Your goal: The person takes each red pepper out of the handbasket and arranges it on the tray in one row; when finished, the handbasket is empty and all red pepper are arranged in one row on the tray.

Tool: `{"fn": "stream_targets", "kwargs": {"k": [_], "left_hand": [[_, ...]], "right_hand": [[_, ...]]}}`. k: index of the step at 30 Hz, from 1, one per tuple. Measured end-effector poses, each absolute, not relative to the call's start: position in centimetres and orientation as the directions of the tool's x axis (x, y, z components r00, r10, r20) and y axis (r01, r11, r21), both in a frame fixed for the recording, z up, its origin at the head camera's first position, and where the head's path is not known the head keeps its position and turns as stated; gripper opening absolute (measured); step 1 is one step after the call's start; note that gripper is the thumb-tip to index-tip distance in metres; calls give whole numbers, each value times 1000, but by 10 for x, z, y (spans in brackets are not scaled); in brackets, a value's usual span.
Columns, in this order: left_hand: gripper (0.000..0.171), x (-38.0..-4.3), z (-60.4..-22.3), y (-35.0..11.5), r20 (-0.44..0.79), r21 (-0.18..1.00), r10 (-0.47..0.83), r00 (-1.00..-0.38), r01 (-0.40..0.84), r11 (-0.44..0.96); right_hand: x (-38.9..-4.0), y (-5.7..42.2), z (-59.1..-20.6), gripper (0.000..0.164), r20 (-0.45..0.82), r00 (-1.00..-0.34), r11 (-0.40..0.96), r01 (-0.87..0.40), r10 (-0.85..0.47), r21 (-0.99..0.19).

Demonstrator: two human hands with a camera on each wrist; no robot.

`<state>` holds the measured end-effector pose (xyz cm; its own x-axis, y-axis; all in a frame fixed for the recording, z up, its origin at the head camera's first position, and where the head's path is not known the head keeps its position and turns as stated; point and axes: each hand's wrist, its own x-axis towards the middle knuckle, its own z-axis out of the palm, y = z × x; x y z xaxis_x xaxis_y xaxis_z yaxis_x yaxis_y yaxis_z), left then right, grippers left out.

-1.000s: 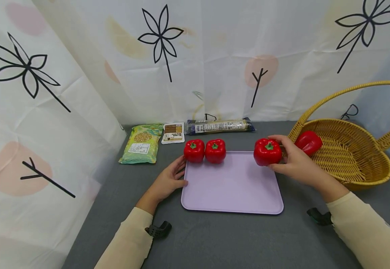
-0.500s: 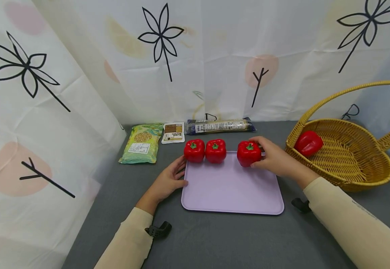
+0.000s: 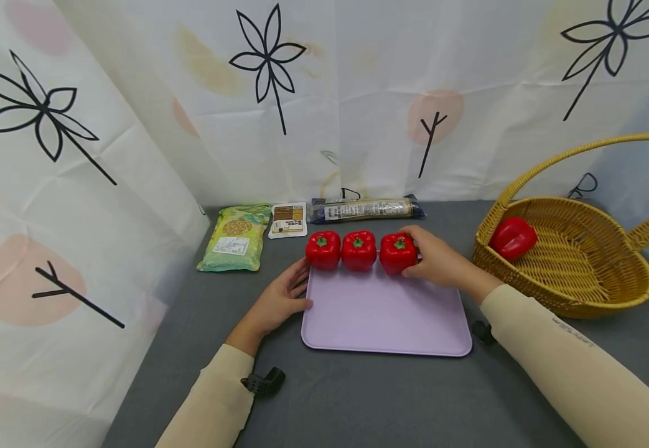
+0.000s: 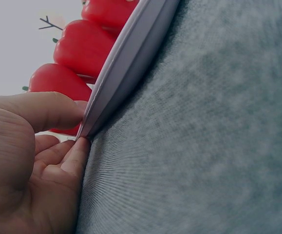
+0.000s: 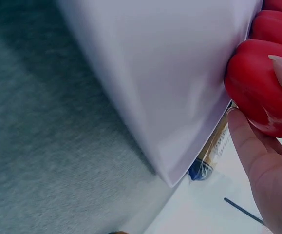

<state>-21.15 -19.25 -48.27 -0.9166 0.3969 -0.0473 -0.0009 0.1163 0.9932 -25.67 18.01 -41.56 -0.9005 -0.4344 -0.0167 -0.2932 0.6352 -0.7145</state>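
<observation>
Currently we have our right hand (image 3: 442, 261) pinching a red pepper (image 3: 398, 254) between thumb and fingers, stem up, at the far side of the lilac tray (image 3: 386, 317); whether its base touches the tray we cannot tell. Just left of it, two more red peppers, the middle one (image 3: 359, 251) and the leftmost one (image 3: 323, 251), stand in a row along the far edge. Our left hand (image 3: 279, 303) rests loosely spread at the tray's left edge, thumb against the rim.

To the right on the grey bench (image 3: 358, 398) we see a wicker basket (image 3: 582, 264) with another pepper (image 3: 513, 238) lying in its left side. Beyond the tray, from left to right, lie a yellow-green bag (image 3: 236, 239), a small flat packet (image 3: 289, 220) and a long dark-ended package (image 3: 366, 210).
</observation>
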Motion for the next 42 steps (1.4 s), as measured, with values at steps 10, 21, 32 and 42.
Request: {"fn": "stream_targets", "kwargs": {"k": [10, 21, 32, 42], "left_hand": [[99, -214, -483, -191, -43, 993, 397, -917, 5, 120], [99, -214, -481, -191, -39, 992, 398, -917, 11, 123], [99, -212, -482, -191, -56, 994, 395, -917, -12, 112], [99, -211, -483, -191, -54, 993, 393, -918, -9, 116]], "right_hand": [[-261, 177, -414, 82, -18, -905, 652, -292, -425, -700], [-261, 181, -406, 93, -33, -901, 630, -277, -434, -725], [-244, 194, -391, 82, 24, -916, 595, -281, -401, -753], [-224, 226, -372, 65, 178, -912, 472, -349, -369, -810]]}}
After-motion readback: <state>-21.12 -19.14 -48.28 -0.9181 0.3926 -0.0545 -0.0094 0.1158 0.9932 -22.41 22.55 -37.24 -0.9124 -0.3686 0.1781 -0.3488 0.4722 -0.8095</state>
